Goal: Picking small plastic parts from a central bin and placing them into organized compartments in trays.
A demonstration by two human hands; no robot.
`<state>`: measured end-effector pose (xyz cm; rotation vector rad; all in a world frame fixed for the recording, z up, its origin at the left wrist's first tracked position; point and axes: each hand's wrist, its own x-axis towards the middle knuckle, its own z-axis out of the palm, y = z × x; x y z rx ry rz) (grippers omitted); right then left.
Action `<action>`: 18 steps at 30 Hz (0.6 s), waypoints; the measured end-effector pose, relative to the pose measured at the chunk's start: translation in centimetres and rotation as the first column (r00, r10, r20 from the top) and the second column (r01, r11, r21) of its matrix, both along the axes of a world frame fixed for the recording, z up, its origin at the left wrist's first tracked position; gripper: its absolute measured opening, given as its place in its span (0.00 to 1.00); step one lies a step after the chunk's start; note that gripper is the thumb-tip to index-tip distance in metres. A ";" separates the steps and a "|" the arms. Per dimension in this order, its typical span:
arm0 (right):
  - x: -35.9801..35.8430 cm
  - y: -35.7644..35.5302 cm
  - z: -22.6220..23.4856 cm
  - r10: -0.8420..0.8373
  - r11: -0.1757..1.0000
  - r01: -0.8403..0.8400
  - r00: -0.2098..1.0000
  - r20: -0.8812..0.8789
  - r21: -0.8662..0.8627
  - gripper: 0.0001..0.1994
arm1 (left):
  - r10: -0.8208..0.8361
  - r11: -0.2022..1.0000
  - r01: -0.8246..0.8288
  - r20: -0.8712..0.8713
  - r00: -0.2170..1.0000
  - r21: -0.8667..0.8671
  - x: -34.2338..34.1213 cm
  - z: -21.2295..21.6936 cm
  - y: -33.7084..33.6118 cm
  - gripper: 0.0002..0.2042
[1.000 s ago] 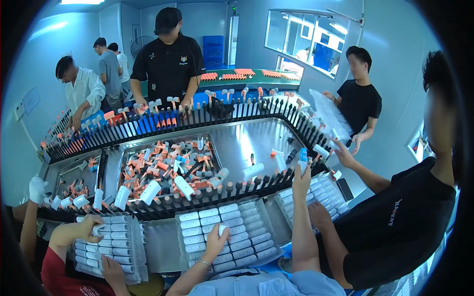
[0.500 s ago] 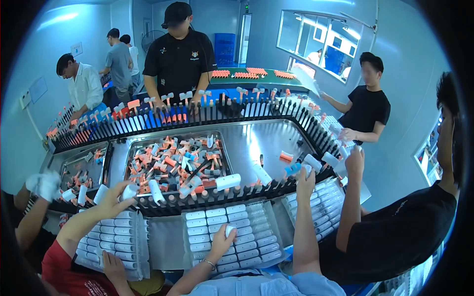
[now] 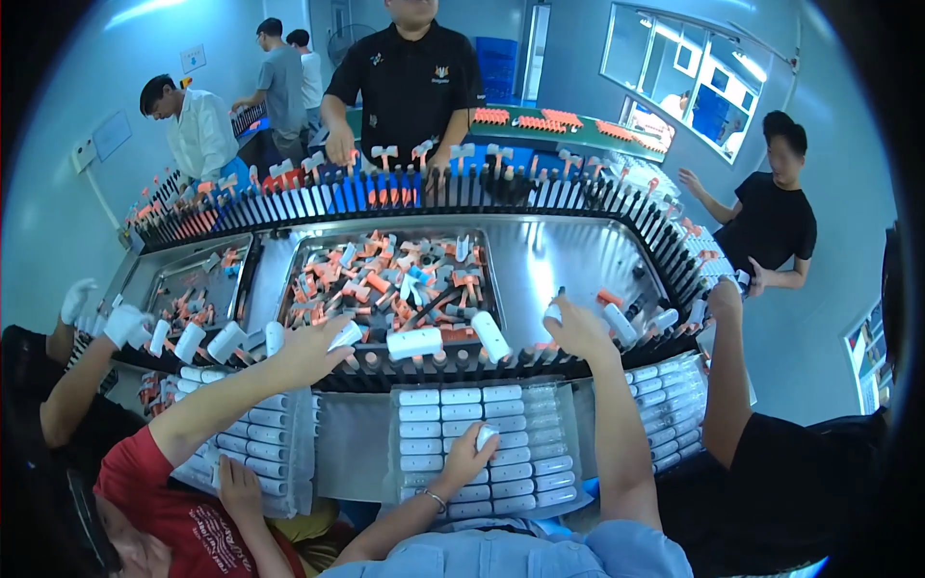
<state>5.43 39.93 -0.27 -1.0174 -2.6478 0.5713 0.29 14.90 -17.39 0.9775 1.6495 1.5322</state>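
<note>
My left hand (image 3: 467, 459), with a bracelet at the wrist, is closed around a small white plastic shell (image 3: 487, 438). Beneath it lies a clear plastic tray (image 3: 393, 486) with rows of similar white shells. My right hand (image 3: 581, 332) reaches over the near black rack of pegs (image 3: 453, 368); its fingers are closed on a white shell (image 3: 552, 312), mostly covered by the hand. To its left, a white shell (image 3: 489, 335) and another white shell (image 3: 414, 343) sit tilted on the rack's pegs.
A metal pan (image 3: 489, 279) of orange and grey parts lies inside the peg racks. At my left, a red-sleeved arm (image 3: 241, 385) holds a white shell over the rack. Another co-worker's arm (image 3: 727, 356) reaches in at my right. Several people stand around the far side.
My right hand has moved left along the near rack with its white shell. My left hand still holds its shell above the tray. The whole view has shifted.
</note>
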 end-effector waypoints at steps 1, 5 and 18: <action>-1.2 -0.5 0.5 0.053 0.998 -0.051 0.997 0.061 -0.041 0.21 | 0.013 1.000 -0.013 0.000 1.000 0.008 -0.2 -0.1 -0.3 0.13; -5.3 -1.3 0.2 0.082 0.995 -0.074 0.986 0.142 -0.060 0.21 | 0.001 1.000 -0.001 0.022 1.000 0.026 0.2 0.3 0.5 0.13; -2.6 -11.2 -6.8 0.180 0.978 -0.207 0.756 -0.630 0.030 0.23 | 0.051 0.998 -0.054 -0.093 0.994 -0.029 0.2 -0.3 0.6 0.14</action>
